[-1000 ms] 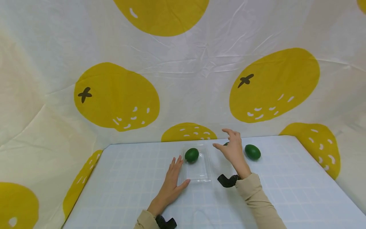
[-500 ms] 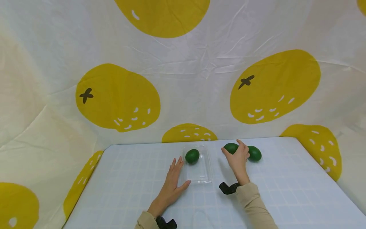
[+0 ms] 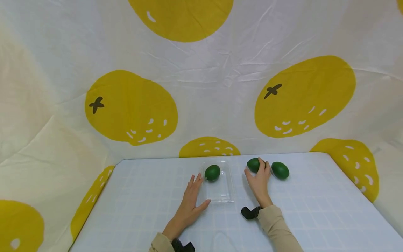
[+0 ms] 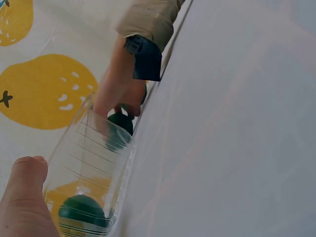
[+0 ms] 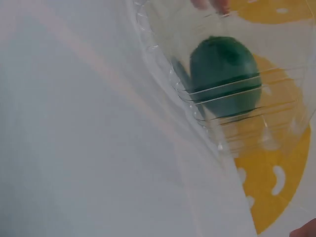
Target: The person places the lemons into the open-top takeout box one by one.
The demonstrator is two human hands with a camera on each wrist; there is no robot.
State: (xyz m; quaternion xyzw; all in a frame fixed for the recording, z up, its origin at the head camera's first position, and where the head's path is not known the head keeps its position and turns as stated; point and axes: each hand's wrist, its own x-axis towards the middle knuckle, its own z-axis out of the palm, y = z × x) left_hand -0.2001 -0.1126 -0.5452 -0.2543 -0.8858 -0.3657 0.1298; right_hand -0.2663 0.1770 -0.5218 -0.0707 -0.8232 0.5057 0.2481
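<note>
A green avocado (image 3: pixel 253 165) on the table (image 3: pixel 315 217) is gripped by the curled fingers of the right hand (image 3: pixel 259 182). A clear plastic tray (image 3: pixel 220 190) is steadied by the flat, straight-fingered left hand (image 3: pixel 189 204). One avocado (image 3: pixel 212 172) lies inside the tray; another (image 3: pixel 280 170) lies just beside the right hand.

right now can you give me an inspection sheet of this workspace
surface: table under a pale grid-patterned cover
job's things: clear plastic tray with one green fruit inside; second green fruit under the right hand; third green fruit lying free to its right
clutter: nothing seen
grippers: left hand rests flat against the tray's left edge; right hand curls its fingers round the second green fruit
cables: nothing seen
surroundings: white backdrop cloth printed with yellow fruit
</note>
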